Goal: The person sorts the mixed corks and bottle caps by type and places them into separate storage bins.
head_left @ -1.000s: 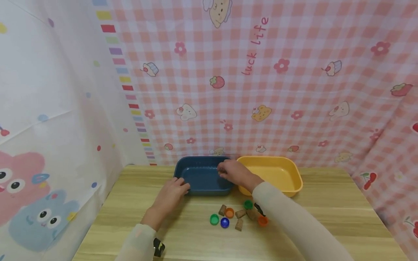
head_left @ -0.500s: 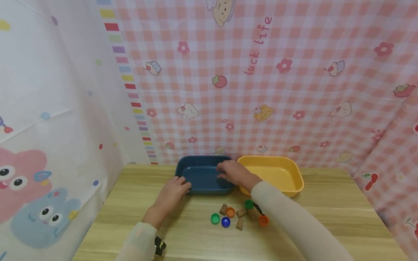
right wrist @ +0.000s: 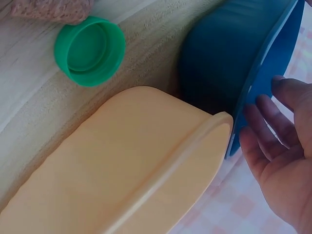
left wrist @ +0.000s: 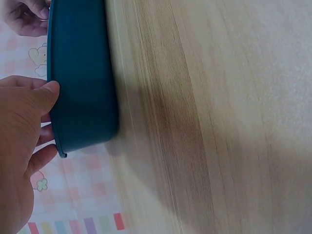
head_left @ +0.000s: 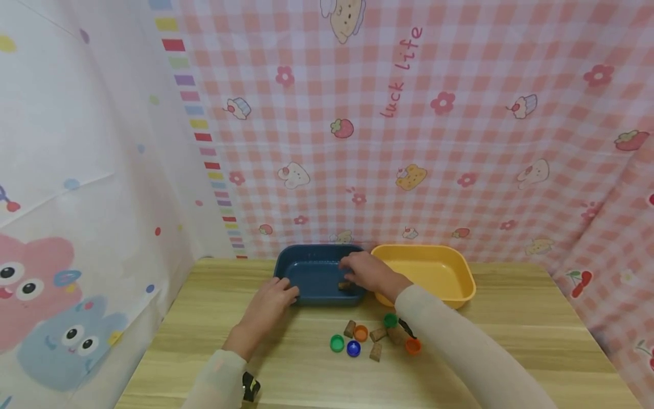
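My left hand [head_left: 271, 295] holds the blue bin [head_left: 306, 300] by its near left corner. In the left wrist view its thumb lies on the outer wall and the other fingers [left wrist: 43, 157] go behind the rim. Over the bin's right end is my right hand [head_left: 370, 271]. Its fingers [right wrist: 270, 126] are loosely bent and apart, with nothing seen between them in the right wrist view. A brown cork [head_left: 344, 285] lies in the bin just below those fingertips.
A yellow bin [head_left: 434, 278] stands right beside the blue one. In front lie several corks [head_left: 376, 351] and bottle caps: green [head_left: 336, 343], blue [head_left: 353, 349] and orange [head_left: 360, 333]. A patterned cloth [head_left: 317, 142] hangs behind the table [head_left: 306, 369].
The right hand's fingers have let go of the cork, which now shows on the blue bin's floor. The left hand stays on the rim. The head view shifts slightly.
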